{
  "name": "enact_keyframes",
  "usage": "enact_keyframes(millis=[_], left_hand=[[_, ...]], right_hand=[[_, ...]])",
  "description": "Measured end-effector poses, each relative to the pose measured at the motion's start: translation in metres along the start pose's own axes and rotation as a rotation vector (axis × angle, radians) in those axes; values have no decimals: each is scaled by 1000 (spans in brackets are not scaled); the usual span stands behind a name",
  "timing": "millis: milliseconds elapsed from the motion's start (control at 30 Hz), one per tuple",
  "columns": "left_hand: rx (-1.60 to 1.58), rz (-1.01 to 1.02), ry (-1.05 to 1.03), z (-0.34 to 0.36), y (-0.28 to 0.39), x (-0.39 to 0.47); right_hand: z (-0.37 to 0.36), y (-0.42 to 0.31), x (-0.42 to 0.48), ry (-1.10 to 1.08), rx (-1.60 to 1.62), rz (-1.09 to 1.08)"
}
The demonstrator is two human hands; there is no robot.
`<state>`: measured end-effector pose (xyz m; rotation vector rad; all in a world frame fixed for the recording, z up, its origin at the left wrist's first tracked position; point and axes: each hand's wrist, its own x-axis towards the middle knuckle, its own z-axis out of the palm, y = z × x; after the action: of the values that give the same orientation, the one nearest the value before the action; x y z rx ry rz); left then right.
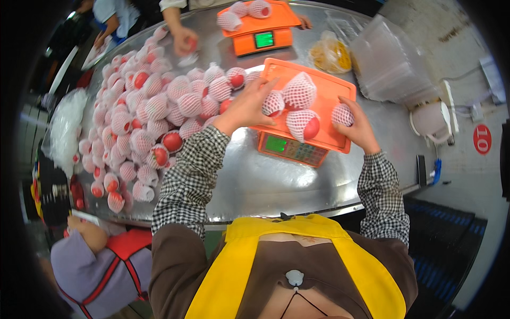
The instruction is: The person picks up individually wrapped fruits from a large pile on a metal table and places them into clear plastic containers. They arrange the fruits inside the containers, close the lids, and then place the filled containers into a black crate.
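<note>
Several red fruits in white foam nets lie in the orange tray of a digital scale. My left hand is spread at the tray's left side, its fingers around a netted fruit; whether it grips the fruit is unclear. My right hand has its fingers on a netted fruit near the tray's right edge. Between my hands sit a larger netted fruit and, below it, another with its red side bare. The scale's display glows green.
A large heap of netted red fruits covers the metal table's left half. Across stands a second orange scale, near a co-worker's hand. Yellow rubber bands in a bag, stacked clear plastic and a white mug-like container lie right.
</note>
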<state>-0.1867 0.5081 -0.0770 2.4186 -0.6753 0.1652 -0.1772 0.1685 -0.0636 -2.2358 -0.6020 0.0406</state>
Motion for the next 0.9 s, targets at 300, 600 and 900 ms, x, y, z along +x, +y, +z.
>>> enact_keyframes(millis=[300, 600, 900], left_hand=[[261, -249, 373, -41, -12, -124], [549, -732, 500, -139, -103, -238], [648, -557, 63, -145, -156, -167]], right_hand=[[3, -11, -10, 145, -464, -99], [175, -194, 98, -116, -38, -415], [313, -183, 168, -130, -295, -335]])
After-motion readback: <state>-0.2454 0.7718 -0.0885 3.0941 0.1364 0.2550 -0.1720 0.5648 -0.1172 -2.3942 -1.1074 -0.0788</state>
